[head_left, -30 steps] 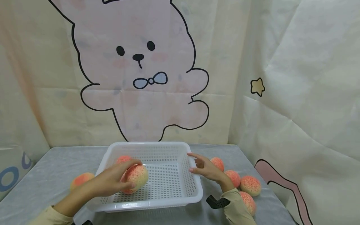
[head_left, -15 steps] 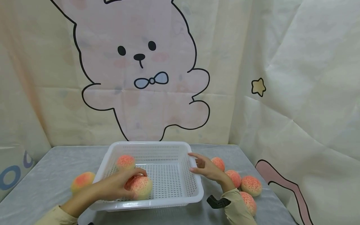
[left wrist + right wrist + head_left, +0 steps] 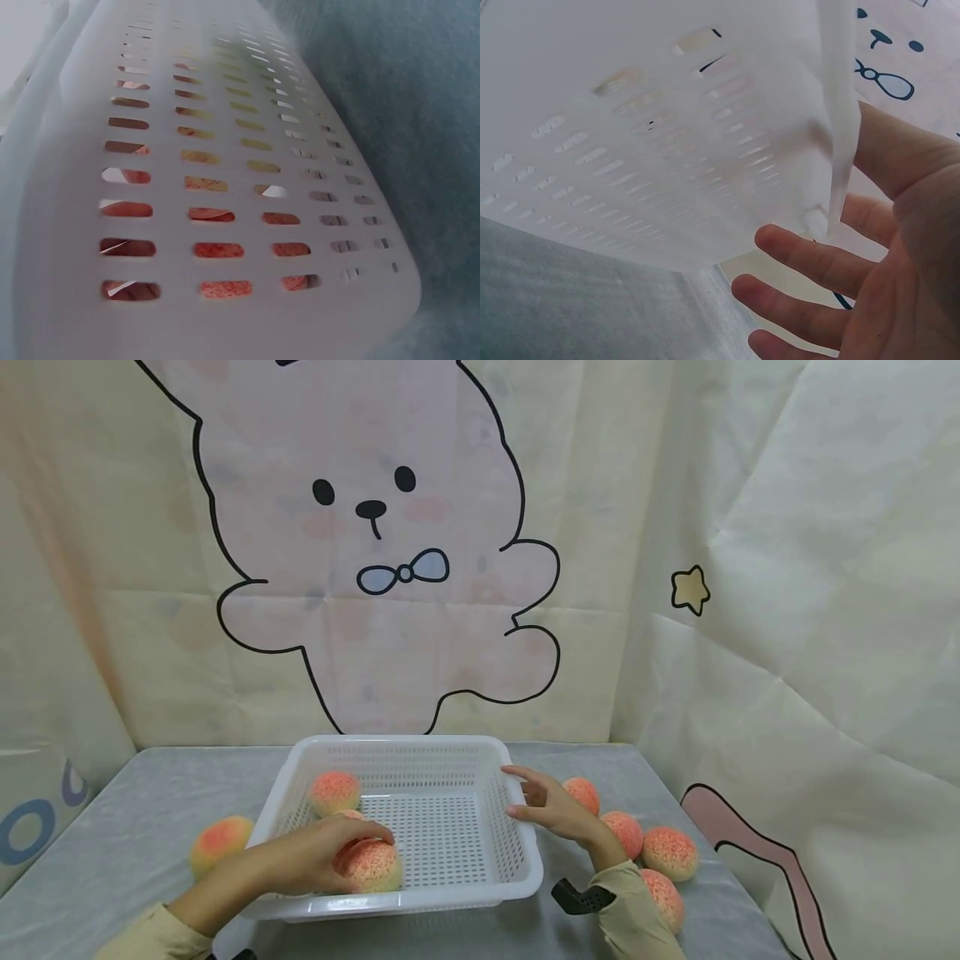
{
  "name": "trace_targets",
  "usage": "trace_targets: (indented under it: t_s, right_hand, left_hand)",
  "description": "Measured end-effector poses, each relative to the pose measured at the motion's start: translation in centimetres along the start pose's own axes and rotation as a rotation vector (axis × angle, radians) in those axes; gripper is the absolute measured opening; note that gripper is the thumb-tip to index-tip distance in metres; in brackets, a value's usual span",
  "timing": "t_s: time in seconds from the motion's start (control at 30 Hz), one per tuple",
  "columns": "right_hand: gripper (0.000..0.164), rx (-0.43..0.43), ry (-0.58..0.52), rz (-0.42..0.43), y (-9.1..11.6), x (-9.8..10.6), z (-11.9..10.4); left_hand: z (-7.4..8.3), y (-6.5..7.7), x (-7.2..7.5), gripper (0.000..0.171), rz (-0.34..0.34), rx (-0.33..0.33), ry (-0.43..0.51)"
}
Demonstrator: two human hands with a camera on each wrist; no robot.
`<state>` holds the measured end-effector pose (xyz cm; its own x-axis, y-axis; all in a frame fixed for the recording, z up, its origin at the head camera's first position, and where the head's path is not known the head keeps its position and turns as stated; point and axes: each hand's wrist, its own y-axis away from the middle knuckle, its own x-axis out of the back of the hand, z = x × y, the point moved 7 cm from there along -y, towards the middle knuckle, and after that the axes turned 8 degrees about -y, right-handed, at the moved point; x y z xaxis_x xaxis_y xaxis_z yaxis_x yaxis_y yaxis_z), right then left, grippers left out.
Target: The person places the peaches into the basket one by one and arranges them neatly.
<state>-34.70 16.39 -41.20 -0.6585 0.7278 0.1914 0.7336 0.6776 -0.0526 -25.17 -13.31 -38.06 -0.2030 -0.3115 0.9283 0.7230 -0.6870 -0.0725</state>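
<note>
In the head view, my left hand (image 3: 318,856) reaches into a white plastic basket (image 3: 416,903) and holds a speckled peach (image 3: 372,867) near the front left of its floor. Behind it sit a second peach (image 3: 335,792) and a third, mostly covered by my fingers. The left wrist camera looks at the outside of the basket wall (image 3: 60,225), with red and yellow peach skin (image 3: 225,289) showing through the slots. My right hand (image 3: 551,806) holds the basket's right rim. In the right wrist view, the thumb (image 3: 892,146) is at the rim and other fingers (image 3: 802,255) spread outside below it.
Several peaches (image 3: 670,854) lie on the grey tablecloth (image 3: 562,935) right of the basket, around my right forearm. One yellow-red peach (image 3: 221,845) lies left of the basket, near my left forearm. A printed curtain (image 3: 585,652) hangs behind the table.
My left hand has lowered the peach toward the front of the basket floor, uncovering the peach behind. My right hand stays on the rim.
</note>
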Motion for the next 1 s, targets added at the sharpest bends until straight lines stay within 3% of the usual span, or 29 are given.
trace_targets:
  t_s: [0.17, 0.27, 0.43, 0.53, 0.67, 1.0]
  right_hand:
    - [0.074, 0.002, -0.005, -0.003, 0.04, -0.05, -0.05]
    - [0.075, 0.001, 0.0, -0.005, 0.07, -0.1, -0.01]
    - [0.075, 0.003, -0.001, -0.011, 0.1, -0.16, 0.09]
    - [0.074, 0.005, -0.001, -0.002, 0.12, -0.07, 0.05]
    - [0.074, -0.002, 0.003, 0.004, 0.14, -0.07, 0.0]
    - [0.074, 0.003, 0.017, 0.007, 0.05, -0.14, -0.05]
  left_hand:
    - [-0.21, -0.39, -0.2, 0.055, -0.014, 0.035, -0.036]
    - [-0.02, -0.44, -0.28, 0.054, -0.017, 0.027, -0.055]
    - [0.47, -0.28, -0.13, 0.054, -0.032, -0.01, -0.003]
    - [0.45, -0.32, -0.01, 0.056, -0.039, 0.011, 0.021]
    - [0.21, -0.41, -0.08, 0.056, -0.046, 0.052, 0.0]
    - [0.17, -0.95, -0.19, 0.055, -0.01, 0.084, -0.069]
